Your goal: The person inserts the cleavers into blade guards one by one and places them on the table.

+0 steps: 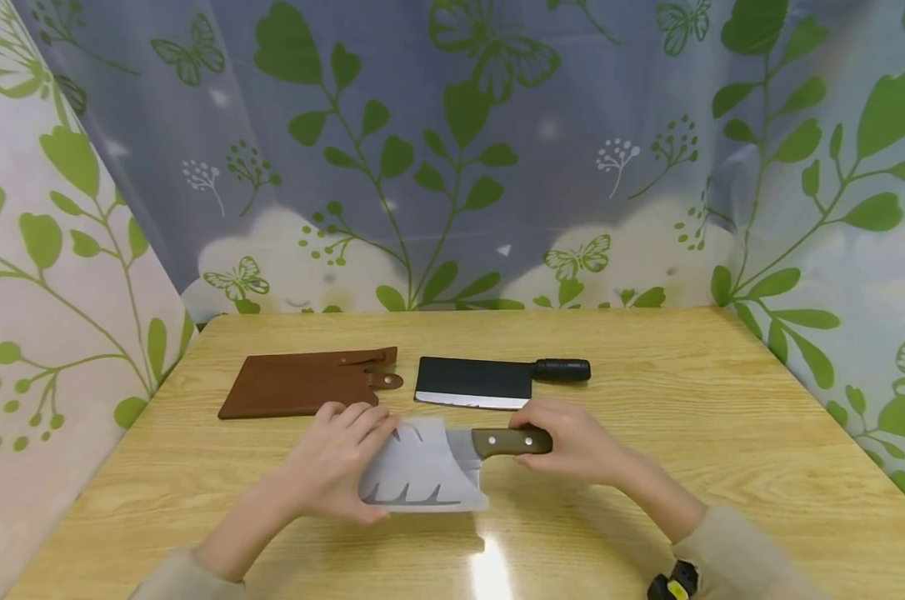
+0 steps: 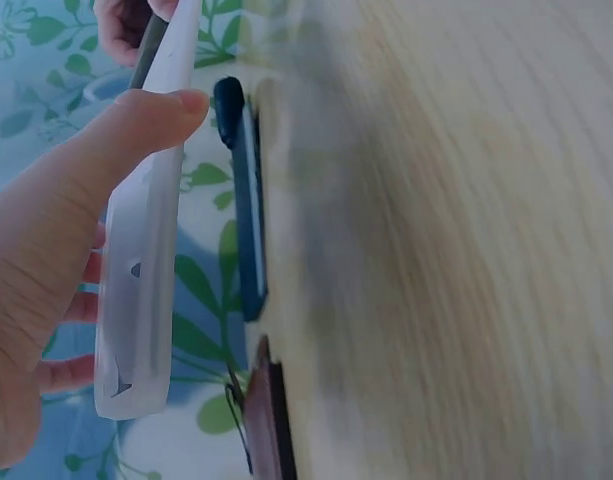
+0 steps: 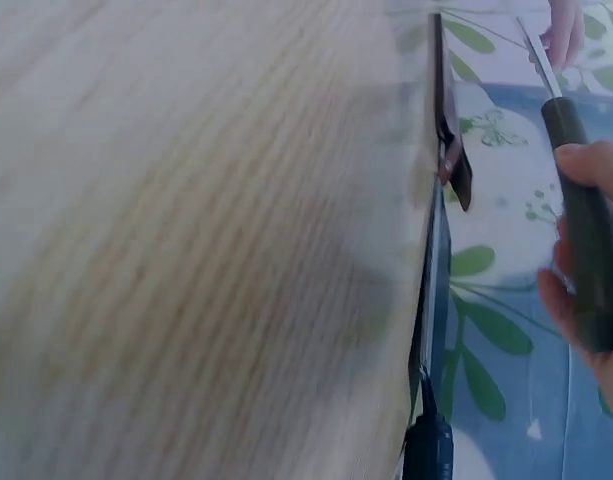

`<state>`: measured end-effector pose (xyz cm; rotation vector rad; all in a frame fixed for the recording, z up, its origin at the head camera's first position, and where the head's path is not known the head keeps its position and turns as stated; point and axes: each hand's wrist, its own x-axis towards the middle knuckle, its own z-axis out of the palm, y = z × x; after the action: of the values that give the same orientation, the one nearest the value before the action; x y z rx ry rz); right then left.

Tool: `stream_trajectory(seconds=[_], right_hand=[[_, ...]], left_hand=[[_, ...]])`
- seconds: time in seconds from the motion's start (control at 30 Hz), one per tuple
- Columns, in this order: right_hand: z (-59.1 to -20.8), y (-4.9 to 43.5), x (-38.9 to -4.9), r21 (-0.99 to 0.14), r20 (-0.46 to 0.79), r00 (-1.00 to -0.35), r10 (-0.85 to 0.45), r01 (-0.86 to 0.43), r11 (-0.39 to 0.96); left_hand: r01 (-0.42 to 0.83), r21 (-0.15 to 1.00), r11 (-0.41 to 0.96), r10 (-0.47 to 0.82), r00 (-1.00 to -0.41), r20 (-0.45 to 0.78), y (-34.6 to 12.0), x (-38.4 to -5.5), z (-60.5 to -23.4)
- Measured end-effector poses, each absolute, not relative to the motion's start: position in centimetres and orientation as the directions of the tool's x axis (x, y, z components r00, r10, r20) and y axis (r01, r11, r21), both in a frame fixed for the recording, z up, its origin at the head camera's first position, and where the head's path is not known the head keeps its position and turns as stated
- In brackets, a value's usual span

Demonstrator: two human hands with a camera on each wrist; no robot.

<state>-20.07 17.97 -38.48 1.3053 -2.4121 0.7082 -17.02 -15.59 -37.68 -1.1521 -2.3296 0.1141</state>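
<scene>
A cleaver with an olive-brown riveted handle (image 1: 507, 441) is raised off the table, its blade inside a translucent white blade cover (image 1: 430, 479). My right hand (image 1: 572, 442) grips the handle near its end. With the thumb on the lower edge and fingers over the top, my left hand (image 1: 340, 462) holds the cover at its left end. Part of the bare blade (image 1: 464, 454) shows between cover and handle. Behind lies a black cleaver (image 1: 475, 379) with a black handle (image 1: 562, 370). Left of it lies a brown leather sheath (image 1: 302, 383) with a snap strap.
The wooden table (image 1: 610, 533) carries all of these things. A patterned curtain (image 1: 452, 167) hangs behind and at both sides. A black and yellow object (image 1: 676, 583) sits by my right sleeve at the bottom edge.
</scene>
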Motion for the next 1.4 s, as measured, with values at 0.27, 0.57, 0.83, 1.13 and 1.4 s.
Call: stream_trajectory(seconds=[0.27,0.57,0.83,1.13,1.4], right_hand=[[-39.3,15.2,-20.0,-0.326,0.196,-0.663,-0.722,-0.739,0.589],[-40.8,12.8,-20.5,-0.470,0.109,-0.723,-0.683,-0.642,0.605],[-41.6,12.2,-20.6,-0.489,0.100,-0.735,-0.671,-0.624,0.610],[-41.6,11.8,-20.6,-0.460,0.079,-0.734,-0.674,-0.627,0.629],[-41.7,12.7,-20.8,-0.453,0.086,-0.714,-0.694,-0.649,0.611]], left_hand=[[0.723,-0.261,0.640,0.765,-0.567,0.306,-17.5,-16.7,-38.7],[0.724,-0.211,0.657,0.754,-0.628,0.191,-19.3,-17.2,-39.4],[0.730,-0.197,0.655,0.756,-0.631,0.173,-19.7,-17.4,-39.9],[0.702,-0.045,0.711,0.703,-0.711,0.020,-20.1,-17.6,-40.2],[0.685,0.057,0.726,0.687,-0.723,-0.068,-20.5,-17.9,-40.3]])
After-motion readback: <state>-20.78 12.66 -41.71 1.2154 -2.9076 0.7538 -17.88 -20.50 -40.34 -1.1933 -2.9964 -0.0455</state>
